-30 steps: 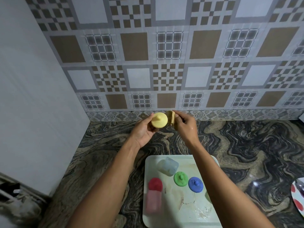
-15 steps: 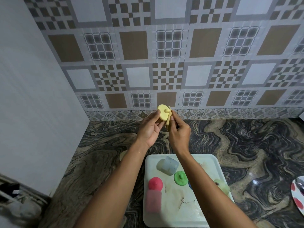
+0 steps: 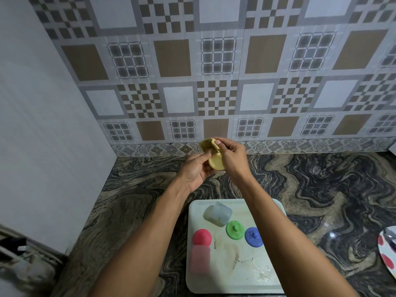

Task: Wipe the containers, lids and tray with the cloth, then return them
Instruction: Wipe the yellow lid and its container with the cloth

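Above the counter near the tiled wall, my left hand [image 3: 196, 169] holds a round yellow lid [image 3: 215, 162] by its edge. My right hand [image 3: 232, 156] pinches a small beige cloth [image 3: 206, 144] and presses it over the lid's top. Below them a white tray [image 3: 227, 279] lies on the counter. On it are a clear container [image 3: 217, 213] on its side, a pink container with a red lid [image 3: 201, 248], a green lid [image 3: 235, 229] and a blue lid [image 3: 253, 236]. My right forearm hides the tray's right part.
The dark marbled counter [image 3: 321, 189] spreads right and left of the tray. A white plate with red spots [image 3: 386, 254] sits at the right edge. A plain wall [image 3: 42, 146] closes the left side, with a dark object [image 3: 12, 245] low at its foot.
The lid has turned from facing me to lying flatter in my left hand. My right hand has brought the cloth over the lid's upper edge. Both hands stayed near the wall.
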